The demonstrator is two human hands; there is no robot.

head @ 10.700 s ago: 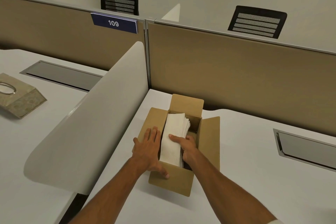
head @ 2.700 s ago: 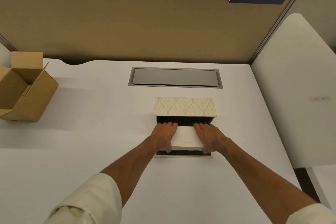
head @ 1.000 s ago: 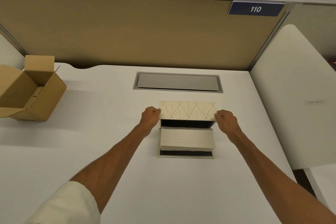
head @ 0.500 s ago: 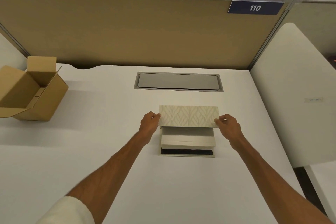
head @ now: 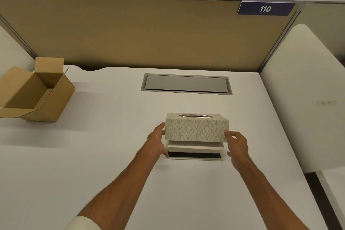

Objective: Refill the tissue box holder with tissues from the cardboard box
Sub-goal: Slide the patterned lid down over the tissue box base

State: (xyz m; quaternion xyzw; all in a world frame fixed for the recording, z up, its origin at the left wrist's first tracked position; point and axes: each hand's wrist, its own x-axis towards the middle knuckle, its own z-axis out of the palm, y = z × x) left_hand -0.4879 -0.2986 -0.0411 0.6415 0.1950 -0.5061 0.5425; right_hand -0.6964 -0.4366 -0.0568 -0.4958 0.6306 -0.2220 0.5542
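Observation:
The patterned cover of the tissue box holder (head: 197, 129), with a metal-ringed slot on top, hangs tilted over a white tissue stack (head: 195, 147). The stack rests on the holder's black-lined base (head: 194, 155) on the white desk. My left hand (head: 156, 141) grips the cover's left end and my right hand (head: 237, 144) its right end. The open cardboard box (head: 40, 90) stands at the desk's far left; the part of its inside that shows holds nothing.
A grey cable hatch (head: 186, 84) is set into the desk behind the holder. A tan partition (head: 130, 31) with a "110" sign (head: 266, 8) closes the back. A white side divider (head: 308, 95) bounds the right edge.
The cover has swung from standing on edge behind the tissues to lying over the stack, slot now on top. Both hands came down and toward me with it.

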